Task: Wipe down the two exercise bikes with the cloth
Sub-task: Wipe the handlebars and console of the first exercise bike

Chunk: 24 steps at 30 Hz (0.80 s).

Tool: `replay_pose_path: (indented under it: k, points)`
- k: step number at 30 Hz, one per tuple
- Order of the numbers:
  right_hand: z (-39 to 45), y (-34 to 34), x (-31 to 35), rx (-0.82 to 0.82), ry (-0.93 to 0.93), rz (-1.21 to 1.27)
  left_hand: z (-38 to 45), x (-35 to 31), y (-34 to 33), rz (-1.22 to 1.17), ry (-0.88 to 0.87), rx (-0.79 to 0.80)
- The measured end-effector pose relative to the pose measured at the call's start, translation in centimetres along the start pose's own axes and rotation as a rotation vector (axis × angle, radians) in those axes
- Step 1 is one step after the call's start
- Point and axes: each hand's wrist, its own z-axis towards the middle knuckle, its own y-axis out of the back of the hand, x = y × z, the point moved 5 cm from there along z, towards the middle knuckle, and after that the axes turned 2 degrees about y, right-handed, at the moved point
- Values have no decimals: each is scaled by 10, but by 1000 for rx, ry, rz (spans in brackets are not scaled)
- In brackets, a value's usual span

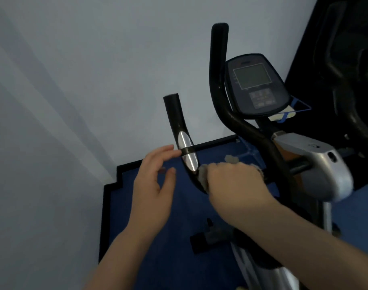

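An exercise bike [316, 170] with black handlebars and a grey console [254, 84] stands right of centre. My right hand [235, 181] grips a grey cloth [201, 174] wrapped round the lower bend of the left handlebar [180, 130], just under its silver pulse pad. My left hand [155, 181] hovers beside that handlebar with relaxed fingers, its fingertips near the black band on the pad and holding nothing. A second dark machine [346, 70] shows at the far right, mostly cut off by the frame edge.
A pale wall [84, 80] fills the left and top. Blue floor [158, 237] with a black skirting edge lies below the hands. A blue wire holder [291, 113] with a pale object hangs behind the console. The bike's pedal [206, 237] sits low.
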Motion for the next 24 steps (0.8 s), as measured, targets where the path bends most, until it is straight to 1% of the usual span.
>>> replay_pose_path:
  k: [2,4,6,9,11,12,14,16,19,20,22,24]
  points:
    - [-7,-2,-5,-15,-72,40,10,5,9,11,-32,73]
    - [-14,-1,5,5,-113,17,26,7,19,28,-108,122]
    - [-8,3,20,-41,-196,-14,51,6,24,60,-193,147]
    - [-3,12,34,-222,-338,-58,83,4,22,61,-250,203]
    - [-15,3,39,-424,-422,18,91,7,14,53,-254,283]
    - [-21,-5,48,-492,-460,47,93,9,11,59,-263,306]
    - [-15,-21,64,-491,-509,52,97,11,11,61,-283,288]
    - [6,-16,71,-490,-517,59,102,11,12,47,-277,258]
    - [20,-10,64,-489,-480,77,101,12,13,42,-268,239]
    - [17,-12,61,-457,-471,74,101,13,12,46,-274,243]
    - [6,-22,60,-391,-483,21,97,14,11,64,-288,229]
    - [14,-21,59,-403,-494,-37,98,15,10,77,-296,192]
